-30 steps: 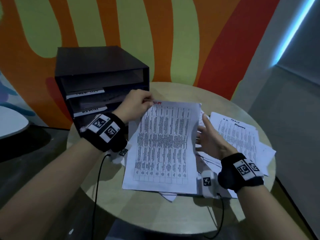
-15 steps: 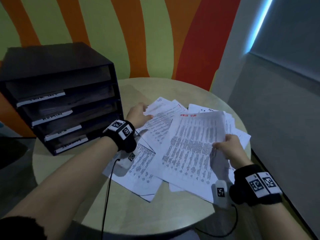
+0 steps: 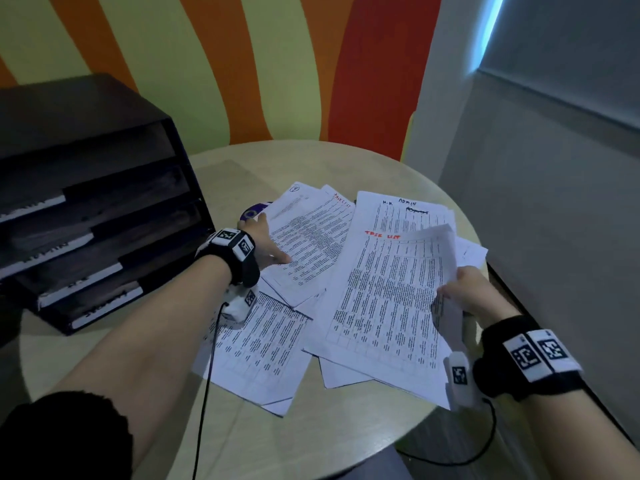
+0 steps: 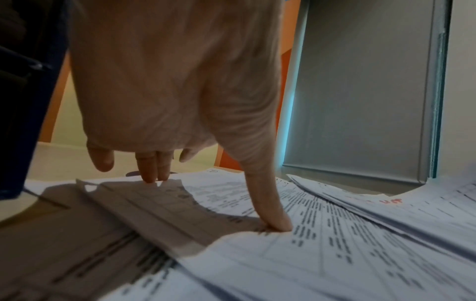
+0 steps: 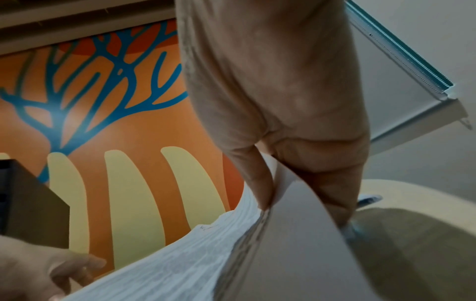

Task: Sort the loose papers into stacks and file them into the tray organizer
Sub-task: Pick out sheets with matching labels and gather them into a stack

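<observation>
Right hand [image 3: 465, 292] pinches the right edge of a white printed sheet with a red handwritten heading [image 3: 391, 292]: thumb on top, fingers [image 5: 332, 183] curled under, that edge curled up off the pile. Rest of the sheet lies over other papers near the right edge of the round beige table [image 3: 242, 434].

Left hand [image 3: 263, 244] is spread flat on a second white printed sheet with a table of text [image 3: 311, 237] near the table's middle. Fingers straight; thumb tip [image 4: 279, 222] and two fingertips press down on it, nothing gripped.

More loose white printed sheets [image 3: 259, 351] fan out under both, overlapping, some reaching toward the near edge. A sheet with black handwriting at its top [image 3: 405, 209] pokes out beyond the held one, toward the far edge.

Black four-tier tray organizer with white label strips [image 3: 86, 216] stands at the table's left edge, open side toward the papers, just beside the left wrist. Label text unreadable. A small purple-and-white round object [image 3: 254, 211] lies partly hidden under the papers past the left fingertips; can't tell what it is.
</observation>
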A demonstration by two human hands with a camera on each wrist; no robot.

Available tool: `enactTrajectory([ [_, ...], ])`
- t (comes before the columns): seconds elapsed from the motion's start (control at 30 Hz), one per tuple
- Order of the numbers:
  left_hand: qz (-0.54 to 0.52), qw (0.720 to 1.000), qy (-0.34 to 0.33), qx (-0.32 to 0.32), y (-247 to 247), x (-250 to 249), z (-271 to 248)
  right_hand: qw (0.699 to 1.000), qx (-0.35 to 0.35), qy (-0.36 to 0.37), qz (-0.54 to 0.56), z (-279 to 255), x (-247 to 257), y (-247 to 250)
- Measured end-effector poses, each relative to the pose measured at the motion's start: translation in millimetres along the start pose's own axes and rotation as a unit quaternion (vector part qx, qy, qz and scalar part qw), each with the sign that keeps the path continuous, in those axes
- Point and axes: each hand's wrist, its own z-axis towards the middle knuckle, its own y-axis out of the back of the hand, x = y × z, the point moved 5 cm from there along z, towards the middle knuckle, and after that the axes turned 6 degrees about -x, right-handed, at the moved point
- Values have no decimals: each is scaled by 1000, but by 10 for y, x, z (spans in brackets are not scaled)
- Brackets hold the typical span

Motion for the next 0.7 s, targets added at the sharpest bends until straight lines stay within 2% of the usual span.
enactTrajectory([
  [0.07,26,1000,3,-1,4,13,37,1000,4,-1,-18,9,23,-10],
  [0.17,-49,999,-15,10,-9,22,86,999,14,2,-38,20,64,-22],
  [0.23,-93,995,-40,-21,0,-12,99,999,21,-2,-41,17,85,-11],
  [0.4,-122,983,-86,-105,78,-167,84,999,21,-3,-26,-30,107,16],
  [0.47,-182,976,-89,-84,66,-177,114,1000,20,-5,-12,-26,85,10],
  [0.53,-264,960,-62,-61,100,-122,100,1000,15,-8,6,-30,63,6],
  [0.57,-295,951,-55,-75,163,-78,89,1000,15,-10,17,-16,38,2],
  [0.63,-332,927,-58,-163,415,8,41,999,9,-14,43,-21,24,15],
  [0.7,-395,882,-69,-248,713,106,-78,997,8,-11,82,-34,23,24],
])
